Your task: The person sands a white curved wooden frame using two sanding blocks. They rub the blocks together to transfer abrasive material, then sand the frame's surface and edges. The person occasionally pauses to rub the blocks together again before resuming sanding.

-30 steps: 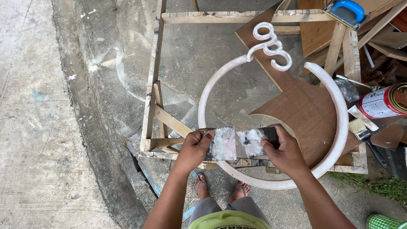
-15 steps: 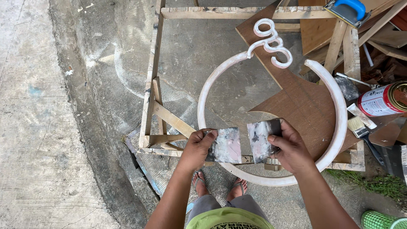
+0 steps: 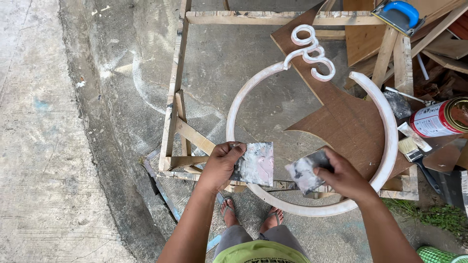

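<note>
Your left hand (image 3: 222, 165) pinches a putty-smeared flat plate (image 3: 254, 164); your right hand (image 3: 343, 176) grips a smaller scraper (image 3: 306, 170) at 3 o'clock from it. Load the scraper thinly, then spread evenly along the white ring (image 3: 385, 122) lying just beyond on the wooden frame (image 3: 174, 97).

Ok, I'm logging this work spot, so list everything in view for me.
curved ring piece: one, white, on the frame
wooden frame: one, pale, on concrete
brown board: one, under the ring
can: one, red and white, lying at right
brush: one, pale bristles, by the can
blue-handled tool: one, top right
flat plate: one, smeared pink-white, in left hand
scraper: one, smeared grey, in right hand
</note>
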